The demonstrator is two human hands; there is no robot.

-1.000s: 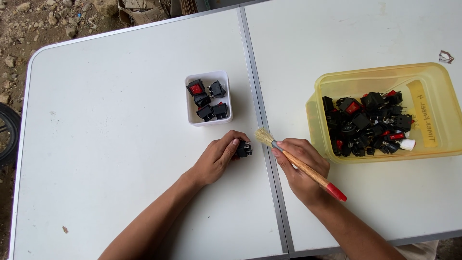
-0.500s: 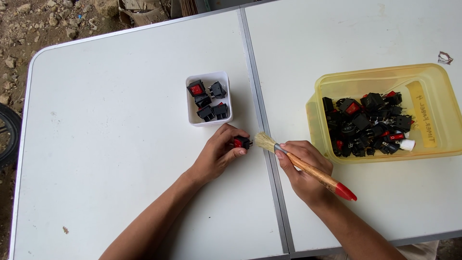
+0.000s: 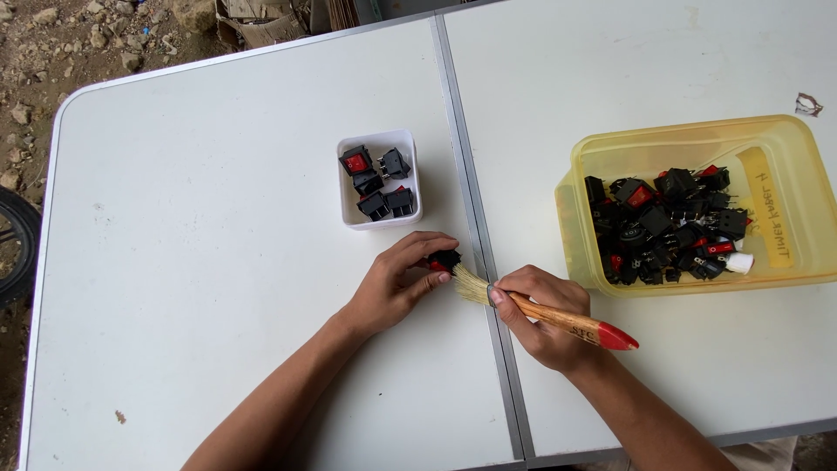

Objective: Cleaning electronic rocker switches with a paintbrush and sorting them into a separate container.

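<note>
Head view: a switch gets brushed at the counter (image 3: 218, 262) seam.
Left hand (image 3: 397, 288) pinches a small black switch (image 3: 445, 259) low against the counter, steadying it; right hand (image 3: 536, 314) grips a wooden brush (image 3: 558, 316), bristles touching the switch. White cup (image 3: 378, 218) sits just beyond, yellow tub (image 3: 785, 157) well right.

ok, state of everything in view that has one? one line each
left hand: pinching a black rocker switch
right hand: gripping a wooden-handled brush, bristles at the switch
white tray: open, a few switches inside
yellow tub: open, no lid, partly filled with switches
white table: seam between two panels
</note>
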